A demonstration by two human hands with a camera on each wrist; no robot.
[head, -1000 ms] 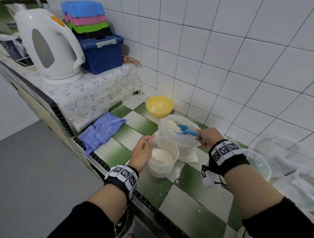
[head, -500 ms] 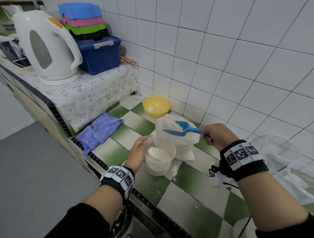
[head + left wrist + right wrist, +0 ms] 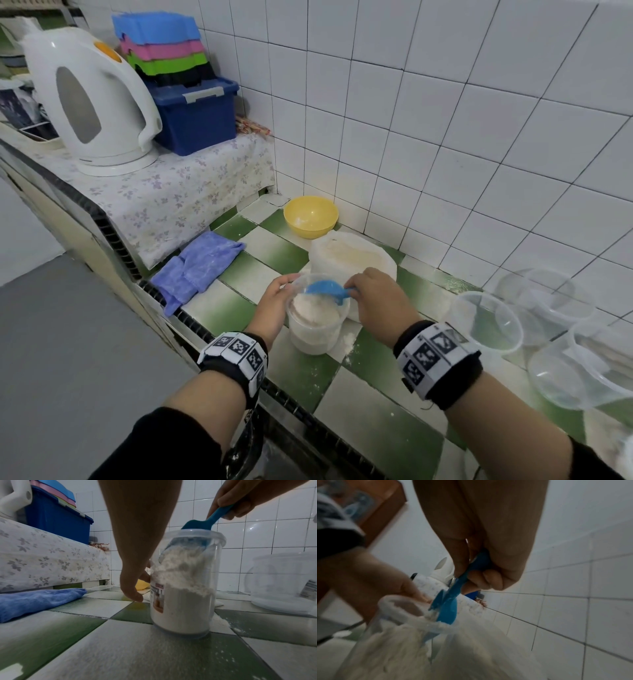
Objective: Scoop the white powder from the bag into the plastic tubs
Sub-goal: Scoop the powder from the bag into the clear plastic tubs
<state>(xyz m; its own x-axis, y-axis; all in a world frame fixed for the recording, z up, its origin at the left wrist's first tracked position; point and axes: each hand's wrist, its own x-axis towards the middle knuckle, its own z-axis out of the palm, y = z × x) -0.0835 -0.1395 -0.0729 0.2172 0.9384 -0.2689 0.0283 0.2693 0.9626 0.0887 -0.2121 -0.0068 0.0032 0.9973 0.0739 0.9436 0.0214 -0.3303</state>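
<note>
A clear plastic tub (image 3: pixel 315 329) (image 3: pixel 185 595) stands on the green and white tiled counter, more than half full of white powder. My left hand (image 3: pixel 274 305) (image 3: pixel 135 585) grips its left side near the rim. My right hand (image 3: pixel 376 298) (image 3: pixel 481 572) pinches the handle of a blue scoop (image 3: pixel 327 289) (image 3: pixel 200 524) (image 3: pixel 448 607). The scoop is tipped over inside the tub's mouth and powder spills from it. Right behind the tub stands the open white powder bag (image 3: pixel 352 257).
A yellow bowl (image 3: pixel 311 216) sits behind the bag by the wall. A blue cloth (image 3: pixel 195 270) lies at the left. Several empty clear tubs (image 3: pixel 486 322) stand at the right. A kettle (image 3: pixel 89 99) and a blue box (image 3: pixel 195 113) are on the raised shelf. Spilled powder dusts the tiles.
My right hand lifted the loaded scoop out of the bag, carried it over the tub and tipped it in. The left hand stayed on the tub.
</note>
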